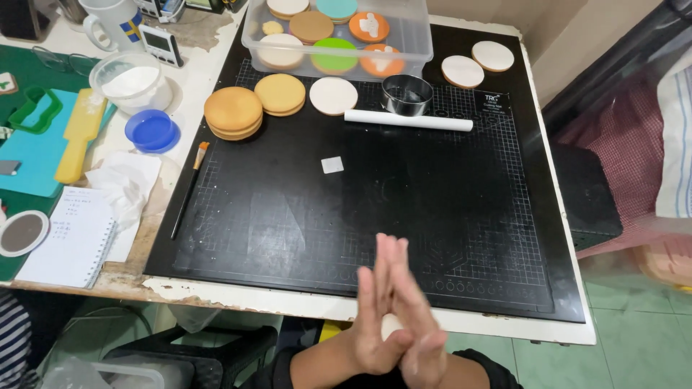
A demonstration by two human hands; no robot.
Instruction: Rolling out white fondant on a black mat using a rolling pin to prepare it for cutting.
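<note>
Head view, looking down at a work surface [216, 54] covered by a large black gridded cutting mat [288, 216].

At the bottom edge, the left hand [371, 328] and the right hand [418, 331] press flat together, palms facing, fingers pointing away from the body. A small pale lump of white fondant or dough [390, 325] shows between the palms, clamped there just in front of the near edge of the mat. It appears to be rolled or warmed between the palms; the motion blur makes the exact shape hard to tell.

The middle of the mat is bare except for a small white square scrap [332, 165]. Farther back lie a white rolling pin [408, 120] and a round metal cutter [407, 94], both untouched, so rolling out and cutting of this lump seem not yet begun.

Along the far edge sit stacks of plain round tan cookies [233, 112], uncovered, and one white-topped round cookie [334, 96]. Two more white-topped cookies [477, 64] lie at the far right. A clear plastic tub [414, 39] holds cookies already topped in orange, green, teal and white. Judging from this, some cookies are finished and several remain bare.

To the left lie a thin brush [189, 189], a blue lid [152, 131], a bowl of white powder [134, 81] and a spiral notebook [71, 238].
</note>
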